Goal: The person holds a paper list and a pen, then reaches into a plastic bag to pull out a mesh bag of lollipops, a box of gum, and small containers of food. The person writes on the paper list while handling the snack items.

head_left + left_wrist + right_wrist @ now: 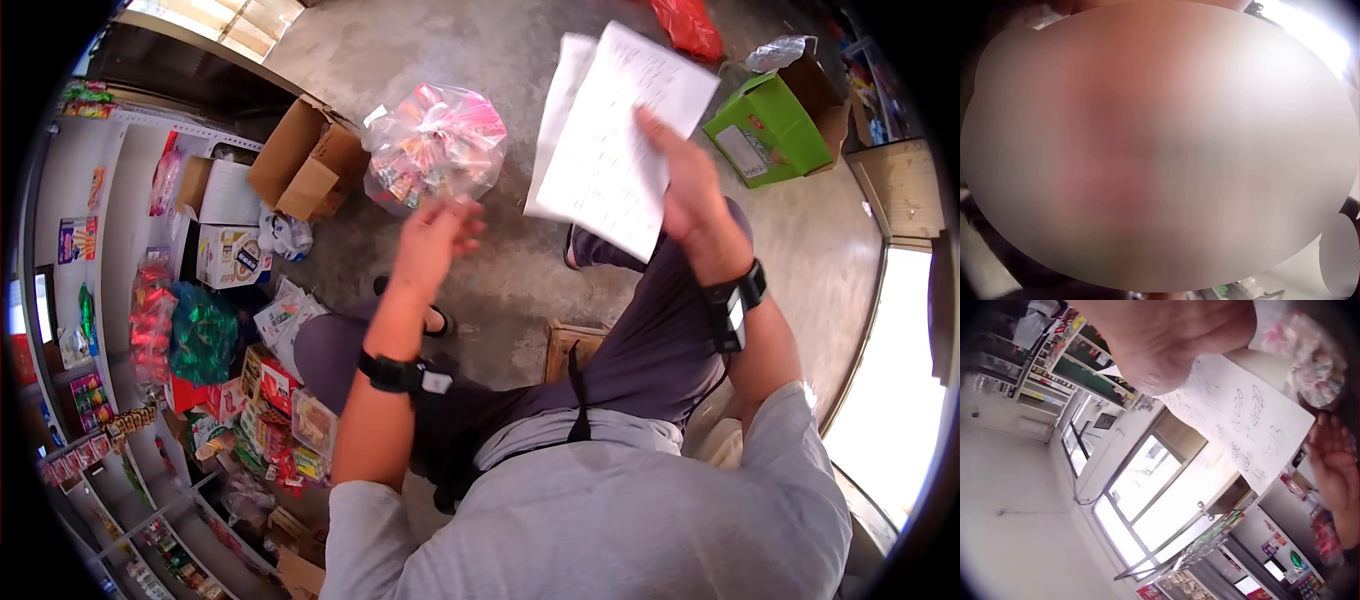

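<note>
My right hand (690,190) holds handwritten white paper sheets (625,130), its thumb lying across the top one. A second sheet (556,125) sticks out behind at the left. In the right wrist view the written page (1241,419) hangs beneath the right hand (1179,337). My left hand (435,245) is raised with nothing in it, its fingers relaxed; the right wrist view shows its palm (1335,462). Beyond its fingertips sits a clear plastic bag (437,145) of colourful wrapped goods on the floor. Most of the left wrist view is blurred out.
An opened brown carton (308,160) stands left of the bag. A green box (768,130) is at the right, and a red plastic bag (688,28) lies at the far end. Shelves (130,250) and piled packets (270,400) line the left. A small wooden stool (562,352) shows between the legs.
</note>
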Tool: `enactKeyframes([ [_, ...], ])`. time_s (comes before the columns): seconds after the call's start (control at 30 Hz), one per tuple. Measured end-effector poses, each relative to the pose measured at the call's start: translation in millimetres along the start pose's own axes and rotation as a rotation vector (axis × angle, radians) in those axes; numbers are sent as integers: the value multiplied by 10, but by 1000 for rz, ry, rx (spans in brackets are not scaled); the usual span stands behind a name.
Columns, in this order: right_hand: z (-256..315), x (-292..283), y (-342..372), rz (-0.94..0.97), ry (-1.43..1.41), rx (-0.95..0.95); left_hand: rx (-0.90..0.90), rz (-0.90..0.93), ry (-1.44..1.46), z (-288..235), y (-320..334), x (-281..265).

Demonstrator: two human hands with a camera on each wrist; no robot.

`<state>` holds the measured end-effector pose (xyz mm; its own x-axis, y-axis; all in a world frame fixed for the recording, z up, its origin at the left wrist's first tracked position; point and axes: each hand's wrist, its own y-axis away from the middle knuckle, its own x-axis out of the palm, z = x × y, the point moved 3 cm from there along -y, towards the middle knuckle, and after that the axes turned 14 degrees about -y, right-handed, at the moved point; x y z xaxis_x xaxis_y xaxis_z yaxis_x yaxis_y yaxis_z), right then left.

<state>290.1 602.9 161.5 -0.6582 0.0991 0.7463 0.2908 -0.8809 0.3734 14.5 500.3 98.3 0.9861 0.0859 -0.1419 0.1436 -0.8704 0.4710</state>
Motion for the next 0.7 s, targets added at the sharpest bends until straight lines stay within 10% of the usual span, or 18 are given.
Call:
enactKeyframes([
  [0.27,252,-4,-1250,103,-189,-174,96,-612,-951,168,-1570,-1058],
  [0.53,337,-106,-1754,35,-82,-142,107,-339,-1334,528,-2057,-746],
  [0.7,435,51,-1700,9,-137,-207,93,-403,-996,679,-1476,-962],
])
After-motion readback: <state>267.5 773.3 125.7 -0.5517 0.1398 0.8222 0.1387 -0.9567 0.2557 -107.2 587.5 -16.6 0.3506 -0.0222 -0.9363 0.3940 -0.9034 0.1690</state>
